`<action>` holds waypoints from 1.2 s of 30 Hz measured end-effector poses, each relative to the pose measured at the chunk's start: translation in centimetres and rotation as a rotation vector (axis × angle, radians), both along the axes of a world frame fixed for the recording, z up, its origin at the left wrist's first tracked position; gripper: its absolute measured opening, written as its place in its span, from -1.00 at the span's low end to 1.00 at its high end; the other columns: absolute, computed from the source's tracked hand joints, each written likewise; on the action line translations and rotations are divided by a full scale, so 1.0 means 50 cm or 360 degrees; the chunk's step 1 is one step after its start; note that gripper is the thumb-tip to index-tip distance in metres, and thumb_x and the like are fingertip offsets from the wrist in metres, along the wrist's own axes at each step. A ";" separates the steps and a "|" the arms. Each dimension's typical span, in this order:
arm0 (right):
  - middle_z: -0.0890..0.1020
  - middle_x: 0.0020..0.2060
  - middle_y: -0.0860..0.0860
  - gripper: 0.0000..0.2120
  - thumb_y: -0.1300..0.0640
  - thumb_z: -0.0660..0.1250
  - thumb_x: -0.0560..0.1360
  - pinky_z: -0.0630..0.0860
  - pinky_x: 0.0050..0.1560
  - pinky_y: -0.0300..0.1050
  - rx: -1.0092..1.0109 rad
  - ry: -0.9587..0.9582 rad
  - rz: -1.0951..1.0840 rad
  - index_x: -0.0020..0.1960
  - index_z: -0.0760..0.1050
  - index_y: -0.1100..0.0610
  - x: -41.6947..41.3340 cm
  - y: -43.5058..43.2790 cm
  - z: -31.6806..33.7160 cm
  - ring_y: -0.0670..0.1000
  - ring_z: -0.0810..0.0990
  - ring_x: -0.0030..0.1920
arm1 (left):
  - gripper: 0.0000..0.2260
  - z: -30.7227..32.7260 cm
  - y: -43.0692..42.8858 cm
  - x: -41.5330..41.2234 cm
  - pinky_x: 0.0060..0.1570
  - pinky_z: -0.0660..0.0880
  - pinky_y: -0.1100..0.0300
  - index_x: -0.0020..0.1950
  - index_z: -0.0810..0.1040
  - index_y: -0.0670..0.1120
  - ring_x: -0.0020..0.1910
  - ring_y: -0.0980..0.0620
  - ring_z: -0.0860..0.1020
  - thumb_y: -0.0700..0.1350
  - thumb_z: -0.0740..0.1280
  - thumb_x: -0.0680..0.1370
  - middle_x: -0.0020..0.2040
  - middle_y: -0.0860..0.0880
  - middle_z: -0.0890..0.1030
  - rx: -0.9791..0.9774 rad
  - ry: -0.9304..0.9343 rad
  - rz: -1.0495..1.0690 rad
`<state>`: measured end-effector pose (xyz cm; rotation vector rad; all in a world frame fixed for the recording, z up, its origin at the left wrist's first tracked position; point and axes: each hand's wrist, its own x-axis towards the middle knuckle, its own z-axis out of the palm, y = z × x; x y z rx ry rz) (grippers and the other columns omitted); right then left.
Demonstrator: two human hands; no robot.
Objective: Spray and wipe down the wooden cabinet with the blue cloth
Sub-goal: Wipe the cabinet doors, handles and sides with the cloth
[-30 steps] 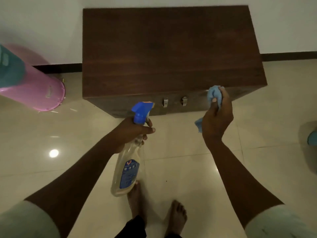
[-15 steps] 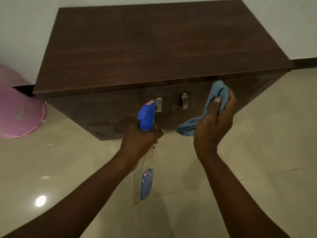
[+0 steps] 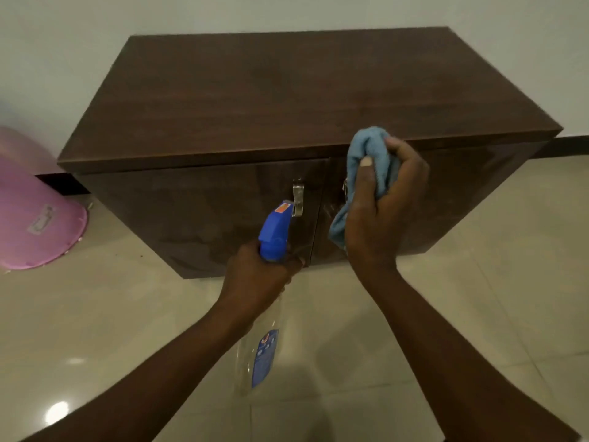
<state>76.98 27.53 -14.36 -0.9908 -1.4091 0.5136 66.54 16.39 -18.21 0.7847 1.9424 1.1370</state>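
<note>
A low dark wooden cabinet (image 3: 287,100) stands against the wall, with two front doors and metal handles (image 3: 298,196). My left hand (image 3: 258,279) grips a clear spray bottle (image 3: 259,355) by its neck; the blue nozzle (image 3: 275,231) points at the left door, close to the handle. My right hand (image 3: 382,212) is closed on a bunched blue cloth (image 3: 366,154), held against the top of the right door, just under the cabinet's top edge. The cloth and hand hide the right handle.
A pink plastic tub (image 3: 35,215) lies on its side at the left of the cabinet. Glossy beige floor tiles (image 3: 478,298) surround the cabinet. A white wall (image 3: 63,43) with a dark skirting runs behind it.
The view has come closer and lower, showing the cabinet front. My right hand lifted the cloth to the right door's upper edge. The spray nozzle moved nearer the left door.
</note>
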 end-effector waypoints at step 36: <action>0.38 0.29 0.22 -0.63 0.24 0.49 0.38 0.47 0.22 -0.29 -0.0130 -0.0700 0.0505 0.17 0.54 0.22 -0.072 -0.070 -0.155 0.13 0.41 0.31 | -0.85 -0.052 0.003 -0.062 -0.37 0.52 0.26 -0.30 0.51 0.02 -0.43 0.10 0.53 -0.17 0.43 0.39 -0.47 0.04 0.55 0.0181 0.0021 0.0007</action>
